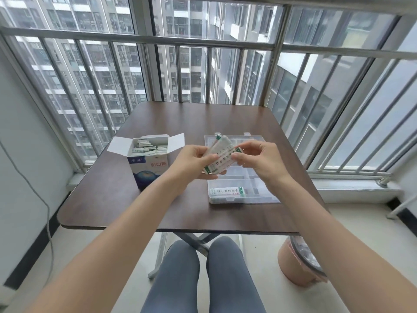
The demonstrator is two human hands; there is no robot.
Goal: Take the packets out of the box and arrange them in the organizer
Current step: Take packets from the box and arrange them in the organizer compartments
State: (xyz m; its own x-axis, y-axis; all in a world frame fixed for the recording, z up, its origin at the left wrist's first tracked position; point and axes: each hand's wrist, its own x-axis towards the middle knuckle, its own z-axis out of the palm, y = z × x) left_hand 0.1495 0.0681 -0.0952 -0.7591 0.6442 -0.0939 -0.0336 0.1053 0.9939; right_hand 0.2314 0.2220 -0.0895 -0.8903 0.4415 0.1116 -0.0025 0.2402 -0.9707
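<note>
A white and blue cardboard box (146,169) stands open on the left of the brown table (126,206), with several white packets inside. To its right lies a clear plastic organizer (259,190) with its lid open. One white packet with green ends (226,192) lies in the organizer's near-left compartment. My left hand (191,166) holds a small bunch of packets (220,158) above the organizer's left edge. My right hand (261,159) pinches the top packet of that bunch at its right end.
The table stands against a railed balcony window (203,64). A pink bin (300,263) sits on the floor under the table's right corner. A grey cable (48,222) hangs along the left wall. My knees are below the table's near edge.
</note>
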